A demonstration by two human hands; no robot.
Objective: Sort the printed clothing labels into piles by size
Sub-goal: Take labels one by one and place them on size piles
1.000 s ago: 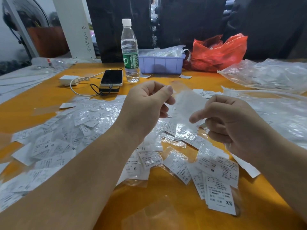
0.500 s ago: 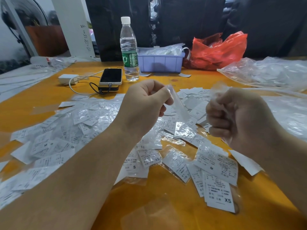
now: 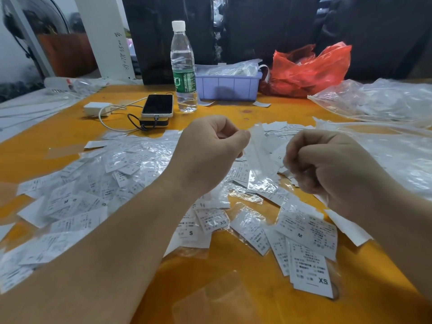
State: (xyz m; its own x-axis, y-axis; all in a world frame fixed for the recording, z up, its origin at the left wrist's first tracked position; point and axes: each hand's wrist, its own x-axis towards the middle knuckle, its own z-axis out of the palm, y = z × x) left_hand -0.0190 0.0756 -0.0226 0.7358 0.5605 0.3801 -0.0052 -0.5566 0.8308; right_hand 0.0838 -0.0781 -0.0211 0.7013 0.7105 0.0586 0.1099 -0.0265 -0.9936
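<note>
Pinching clear sleeve [image 3: 258, 157] w/ your left hand [image 3: 210, 155], thumb + forefinger grip at its top edge, sleeve hanging above label heap. Your right hand [image 3: 327, 169] fisted tight just beside it; can't tell if anything held inside. Labels [image 3: 105, 195] spread over orange tabletop [image 3: 233, 288], big heap left; XS label [image 3: 311, 274] + M label [image 3: 306, 232] nearest you at right. Water bottle [image 3: 183, 69], phone [image 3: 157, 105] at far side.
</note>
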